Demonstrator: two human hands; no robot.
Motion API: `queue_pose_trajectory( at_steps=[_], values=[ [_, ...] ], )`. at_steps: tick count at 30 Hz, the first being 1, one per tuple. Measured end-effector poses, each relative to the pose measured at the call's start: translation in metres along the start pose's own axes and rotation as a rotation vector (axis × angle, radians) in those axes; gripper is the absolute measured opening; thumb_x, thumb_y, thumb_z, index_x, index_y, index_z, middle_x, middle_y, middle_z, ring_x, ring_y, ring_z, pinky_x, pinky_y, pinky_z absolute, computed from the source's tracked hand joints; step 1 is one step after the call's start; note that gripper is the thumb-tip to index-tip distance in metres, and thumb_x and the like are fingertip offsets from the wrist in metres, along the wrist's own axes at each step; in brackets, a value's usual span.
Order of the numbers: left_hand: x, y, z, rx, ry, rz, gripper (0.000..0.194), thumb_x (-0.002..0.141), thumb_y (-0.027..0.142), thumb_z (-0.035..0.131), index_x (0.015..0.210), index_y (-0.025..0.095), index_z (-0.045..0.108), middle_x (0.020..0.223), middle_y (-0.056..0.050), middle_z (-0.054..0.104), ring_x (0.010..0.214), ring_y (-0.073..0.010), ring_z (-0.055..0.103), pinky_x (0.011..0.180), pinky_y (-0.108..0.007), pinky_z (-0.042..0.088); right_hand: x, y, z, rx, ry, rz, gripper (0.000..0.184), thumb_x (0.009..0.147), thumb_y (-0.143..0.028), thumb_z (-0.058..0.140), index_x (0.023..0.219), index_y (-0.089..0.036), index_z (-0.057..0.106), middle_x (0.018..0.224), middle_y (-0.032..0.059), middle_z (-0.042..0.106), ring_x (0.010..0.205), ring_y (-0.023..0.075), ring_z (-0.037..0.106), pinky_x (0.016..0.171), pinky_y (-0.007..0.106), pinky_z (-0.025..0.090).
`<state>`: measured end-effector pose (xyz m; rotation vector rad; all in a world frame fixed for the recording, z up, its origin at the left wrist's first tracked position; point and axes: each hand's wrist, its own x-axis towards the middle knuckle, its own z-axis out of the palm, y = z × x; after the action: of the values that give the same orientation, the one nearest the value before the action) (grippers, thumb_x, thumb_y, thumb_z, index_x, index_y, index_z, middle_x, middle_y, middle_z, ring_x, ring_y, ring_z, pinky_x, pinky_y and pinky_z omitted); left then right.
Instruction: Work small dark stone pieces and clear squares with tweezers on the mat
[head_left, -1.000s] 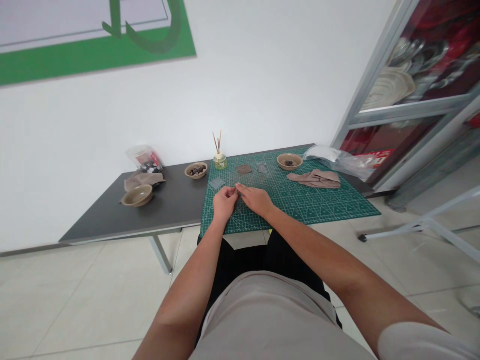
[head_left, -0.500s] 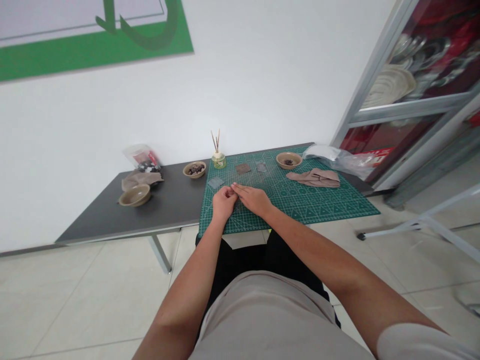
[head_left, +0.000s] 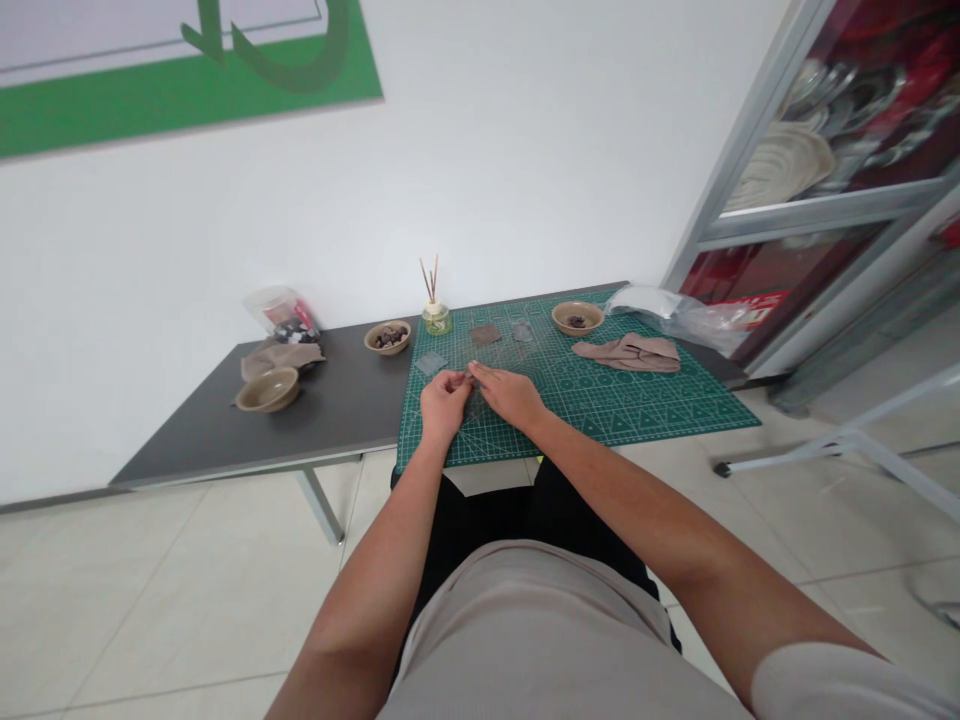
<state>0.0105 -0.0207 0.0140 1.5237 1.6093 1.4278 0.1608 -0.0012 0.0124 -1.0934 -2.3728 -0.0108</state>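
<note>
My left hand and my right hand meet fingertip to fingertip over the green cutting mat. The fingers of both are closed in a pinch, around something small that I cannot make out. Just beyond my left fingers lies a small pale, see-through square. Farther back on the mat are a brown square piece and another clear piece. A bowl with dark lumps stands left of the mat, and a second bowl with a few dark bits sits at its back right.
A reed diffuser stands at the mat's back left corner. To the right lie a crumpled brown cloth and a plastic bag. On the dark table, far left, are another bowl, a cloth and a clear bag.
My hands have shifted very little. The left hand is slightly farther left, and the fingertips have moved a touch apart. Everything on the table stays in place.
</note>
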Motion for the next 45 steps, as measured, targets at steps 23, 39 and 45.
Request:
queue_pose_trajectory(
  at_steps=[23, 39, 45],
  values=[
    [0.001, -0.004, 0.002, -0.044, -0.036, 0.048, 0.013, 0.078, 0.031, 0.063, 0.083, 0.019, 0.062, 0.071, 0.001, 0.065, 0.065, -0.0131, 0.061, 0.066, -0.025, 0.048, -0.002, -0.002, -0.004, 0.021, -0.034, 0.028, 0.05, 0.095, -0.016, 0.044, 0.145, -0.016, 0.043, 0.136, 0.0104, 0.06, 0.116, 0.021, 0.063, 0.095, 0.034, 0.052],
    [0.007, -0.013, 0.004, -0.289, -0.051, 0.015, 0.025, 0.077, 0.029, 0.064, 0.099, 0.019, 0.06, 0.078, -0.002, 0.069, 0.07, -0.015, 0.068, 0.075, -0.032, 0.056, 0.003, 0.002, -0.005, 0.103, 0.014, 0.18, 0.047, 0.095, -0.016, 0.041, 0.142, -0.015, 0.047, 0.13, 0.0094, 0.064, 0.113, 0.0211, 0.065, 0.096, 0.034, 0.051],
    [0.004, -0.011, 0.003, -0.298, -0.079, -0.017, 0.025, 0.073, 0.022, 0.065, 0.098, 0.017, 0.066, 0.083, -0.005, 0.073, 0.076, -0.017, 0.07, 0.078, -0.032, 0.055, -0.001, -0.002, 0.002, 0.169, 0.094, 0.188, 0.047, 0.095, -0.017, 0.04, 0.141, -0.021, 0.05, 0.135, 0.0048, 0.061, 0.116, 0.0185, 0.064, 0.098, 0.033, 0.052]
  ],
)
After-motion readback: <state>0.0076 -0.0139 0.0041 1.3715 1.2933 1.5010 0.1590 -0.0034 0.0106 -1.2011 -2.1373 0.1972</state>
